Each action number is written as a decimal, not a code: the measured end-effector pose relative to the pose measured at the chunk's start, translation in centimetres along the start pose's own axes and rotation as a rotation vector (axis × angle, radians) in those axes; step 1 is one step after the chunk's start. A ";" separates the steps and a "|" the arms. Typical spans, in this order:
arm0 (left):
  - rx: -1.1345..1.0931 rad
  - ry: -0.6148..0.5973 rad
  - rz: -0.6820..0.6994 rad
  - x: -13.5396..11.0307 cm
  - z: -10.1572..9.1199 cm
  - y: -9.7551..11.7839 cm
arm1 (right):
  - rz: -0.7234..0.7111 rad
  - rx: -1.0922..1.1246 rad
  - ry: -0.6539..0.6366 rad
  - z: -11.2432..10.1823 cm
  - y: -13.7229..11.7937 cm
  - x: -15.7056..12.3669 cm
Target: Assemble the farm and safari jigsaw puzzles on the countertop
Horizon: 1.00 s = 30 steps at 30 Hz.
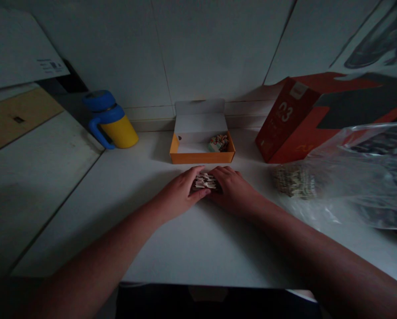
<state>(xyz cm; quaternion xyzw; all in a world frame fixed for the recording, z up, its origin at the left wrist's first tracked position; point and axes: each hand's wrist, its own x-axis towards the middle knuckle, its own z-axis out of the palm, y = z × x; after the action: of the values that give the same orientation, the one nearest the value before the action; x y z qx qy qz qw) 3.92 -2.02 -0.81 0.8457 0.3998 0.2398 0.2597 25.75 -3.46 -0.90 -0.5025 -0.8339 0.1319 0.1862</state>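
Note:
Between both hands is a stack of small flat pale pieces (205,180), their edges facing up and toward me. My left hand (188,185) wraps the stack's left side, its thumb along the near edge. From the right, my right hand (230,184) curls over the other side, and its thumb is mostly hidden. Just beyond the hands stands an open orange box (201,158) with a white inside and its lid raised against the wall. A small bunch of similar printed pieces (218,143) lies in the box's right end.
A blue and yellow jug (120,128) stands at the back left. To the right are a large red box (286,119) and a clear plastic bag (338,177), with more stacked pieces (293,180) at its left end. The white table (192,248) ends in front of my body.

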 end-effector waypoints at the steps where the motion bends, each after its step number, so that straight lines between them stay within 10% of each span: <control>1: -0.034 -0.011 -0.011 0.1 -0.4 -0.2 | -0.008 0.020 0.004 -0.1 0.0 0.0; 12: -0.082 0.155 -0.074 0.7 -3.7 -0.8 | -0.010 0.219 0.192 -0.4 1.4 0.0; 17: -0.139 0.203 -0.029 4.8 -7.9 -3.1 | 0.007 0.289 0.297 -1.2 1.5 0.1; 23: 0.075 -0.036 0.122 13.7 -11.3 -4.6 | 0.028 0.353 0.308 -1.8 1.0 0.1; 30: 0.300 -0.528 0.140 21.0 -9.8 -5.3 | 0.029 0.359 0.344 -1.9 1.1 0.0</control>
<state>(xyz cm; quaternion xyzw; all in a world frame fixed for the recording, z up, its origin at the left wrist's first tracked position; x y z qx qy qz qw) 6.83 20.09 7.38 0.9331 0.2903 -0.0324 0.2096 27.41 -2.87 0.33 -0.4885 -0.7457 0.1931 0.4100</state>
